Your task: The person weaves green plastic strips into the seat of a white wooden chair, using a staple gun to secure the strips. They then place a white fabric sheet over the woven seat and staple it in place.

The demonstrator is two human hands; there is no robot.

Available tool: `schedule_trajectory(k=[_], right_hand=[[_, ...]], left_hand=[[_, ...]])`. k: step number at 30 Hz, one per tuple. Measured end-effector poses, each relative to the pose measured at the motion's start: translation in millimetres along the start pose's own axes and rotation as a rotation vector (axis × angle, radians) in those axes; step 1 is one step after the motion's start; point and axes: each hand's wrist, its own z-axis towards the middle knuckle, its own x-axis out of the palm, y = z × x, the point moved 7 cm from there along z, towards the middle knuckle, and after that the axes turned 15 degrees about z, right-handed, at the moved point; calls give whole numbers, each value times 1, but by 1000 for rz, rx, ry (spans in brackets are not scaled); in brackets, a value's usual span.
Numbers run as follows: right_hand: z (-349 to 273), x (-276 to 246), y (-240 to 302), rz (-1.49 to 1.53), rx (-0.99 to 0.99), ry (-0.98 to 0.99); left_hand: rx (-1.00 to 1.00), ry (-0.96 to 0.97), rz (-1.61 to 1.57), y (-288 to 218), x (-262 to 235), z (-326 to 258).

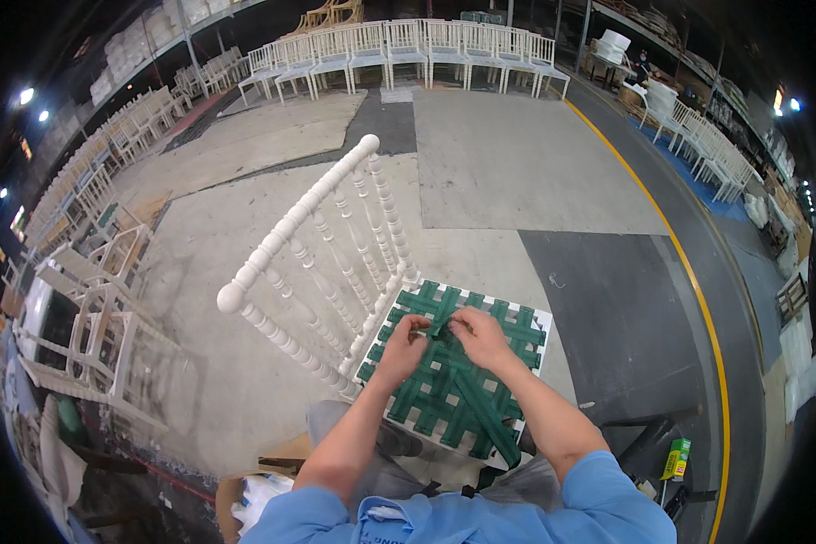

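A white chair (286, 227) with turned spindles stands in front of me, its back to the left. Green webbing straps (426, 390) cross over and under each other on its white seat frame (542, 331), with gaps between them. Over the far part of the seat, my left hand (404, 346) and my right hand (480, 337) pinch a green webbing strap (441, 325) between them, fingers closed. A loose length of webbing (486, 417) lies slantwise across the weave and runs down to the near edge.
White chair frames (100, 335) stand stacked at the left. Long rows of white chairs (399, 50) line the far side and the right (698, 145). By my right side is a green and yellow box (676, 460); at lower left, a cardboard box (231, 508) with white plastic.
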Motion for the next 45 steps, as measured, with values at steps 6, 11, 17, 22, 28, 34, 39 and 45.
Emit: schedule_trajectory(k=[6,11,17,22,28,34,39,45], right_hand=[[5,10,14,-45,-28,48],[-4,11,33,62,-164,-44],[2,5,33,-97,-288,35],[13,13,8,21,-123,85],[59,50,-103,-86,132,291],[138,64,-199,-192,303,209],[181,84,-217,-294,259,54],[181,91,-228,-328,342,14]], left_hand=[[7,-139,-220,-21,-3,-14],[-82,-88,-331,-19,-3,-14],[-37,-145,-450,-30,4,-8],[171,-266,-71,-13,10,-11],[-533,8,-584,104,73,-15],[-268,-511,205,116,21,36],[-5,-472,682,107,4,103],[-5,-338,920,129,19,125]])
